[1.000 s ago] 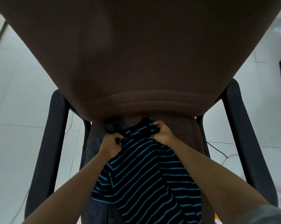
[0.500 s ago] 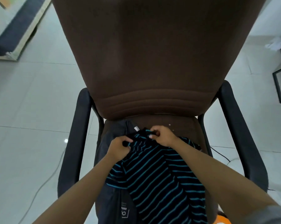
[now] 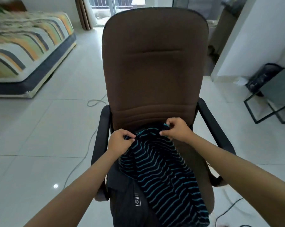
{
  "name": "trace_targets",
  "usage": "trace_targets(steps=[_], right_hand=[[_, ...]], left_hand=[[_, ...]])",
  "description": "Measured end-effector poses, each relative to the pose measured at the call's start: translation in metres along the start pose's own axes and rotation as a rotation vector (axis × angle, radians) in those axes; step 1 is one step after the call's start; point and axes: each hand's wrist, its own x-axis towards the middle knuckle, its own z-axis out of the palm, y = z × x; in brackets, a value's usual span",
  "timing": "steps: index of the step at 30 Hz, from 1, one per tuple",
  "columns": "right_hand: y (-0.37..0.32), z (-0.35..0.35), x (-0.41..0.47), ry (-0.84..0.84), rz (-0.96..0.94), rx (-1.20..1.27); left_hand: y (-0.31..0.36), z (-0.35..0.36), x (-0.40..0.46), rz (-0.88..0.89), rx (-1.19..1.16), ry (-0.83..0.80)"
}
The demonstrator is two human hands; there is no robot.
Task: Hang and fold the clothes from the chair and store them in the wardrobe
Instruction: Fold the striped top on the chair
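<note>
My left hand (image 3: 120, 141) and right hand (image 3: 176, 131) pinch top edge of striped shirt (image 3: 168, 176); fingers curled on cloth. Shirt hangs toward 6 o'clock over chair seat (image 3: 202, 169), long axis 12–6.

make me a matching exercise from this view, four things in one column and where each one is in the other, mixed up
Things:
1. striped shirt
2. dark garment
3. bed
4. metal frame

Places:
A. far left of the room
B. on the floor to the right of the chair
C. pinched at its top edge by both hands
D. lying on the seat under the striped one

Pairs: 1-C, 2-D, 3-A, 4-B
</note>
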Motion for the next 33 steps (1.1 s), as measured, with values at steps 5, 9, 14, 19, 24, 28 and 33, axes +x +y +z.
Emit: trace_targets(steps=[5, 9, 14, 19, 24, 28, 33], right_hand=[[-0.054, -0.043, -0.041, 0.052, -0.083, -0.064], [-0.089, -0.079, -0.068, 0.025, -0.164, -0.230], [-0.125, -0.124, -0.109, -0.024, -0.177, -0.521], [-0.128, -0.153, -0.159, 0.066, -0.283, -0.577], [-0.130, -0.174, -0.196, 0.178, -0.208, -0.299], [-0.149, -0.189, -0.218, 0.146, -0.077, -0.091], [-0.175, -0.204, -0.238, 0.126, -0.060, -0.038]], left_hand=[[0.037, -0.038, -0.033, 0.029, 0.066, 0.041], [0.068, -0.061, -0.061, 0.083, 0.040, 0.109], [0.109, -0.076, -0.100, 0.169, -0.033, 0.207], [0.153, -0.076, -0.145, 0.238, -0.033, 0.249], [0.196, -0.082, -0.187, 0.305, 0.001, 0.272], [0.224, -0.097, -0.212, 0.329, 0.013, 0.264], [0.254, -0.116, -0.231, 0.332, 0.025, 0.256]])
